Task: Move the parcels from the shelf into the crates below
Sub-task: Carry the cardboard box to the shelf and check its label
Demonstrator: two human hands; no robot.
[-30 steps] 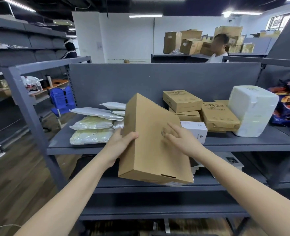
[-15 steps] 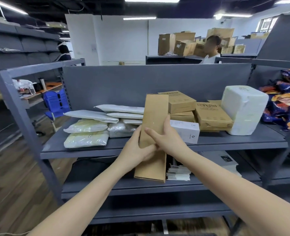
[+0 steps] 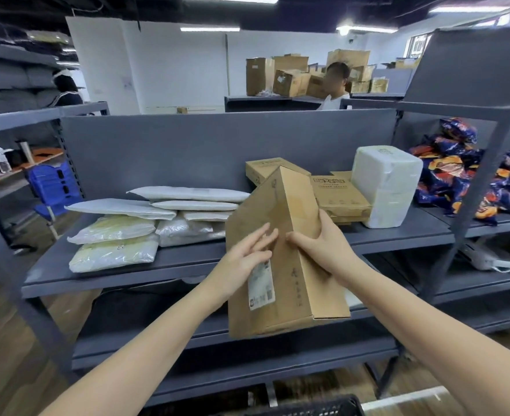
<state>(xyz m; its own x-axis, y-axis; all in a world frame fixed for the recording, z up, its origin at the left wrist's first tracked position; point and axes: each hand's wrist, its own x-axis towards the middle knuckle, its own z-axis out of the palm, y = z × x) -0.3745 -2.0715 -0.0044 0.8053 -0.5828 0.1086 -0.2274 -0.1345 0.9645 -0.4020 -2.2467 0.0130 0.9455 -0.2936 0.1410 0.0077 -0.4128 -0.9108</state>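
STEP: mid-carry, cardboard box point(image 3: 295, 205) up at frame centre, in front of the shelf point(image 3: 187, 259) | HANDS: right hand point(image 3: 322, 244) grips its side edge, left hand point(image 3: 244, 259) rests straight fingers on the label face | NEXT: probably lower it into the dark crate point(image 3: 313, 408) at the bottom edge.

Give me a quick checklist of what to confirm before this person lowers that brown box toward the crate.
1. Firm grip: ok, the right hand curls round the cardboard box.
2. Steadying: ok, the left hand lies flat-fingered on its labelled face.
3. Box clear of the shelf: ok, held in front of it.
4. Way down to the crate: cannot tell, only its black rim shows.
5. Room inside it: cannot tell.
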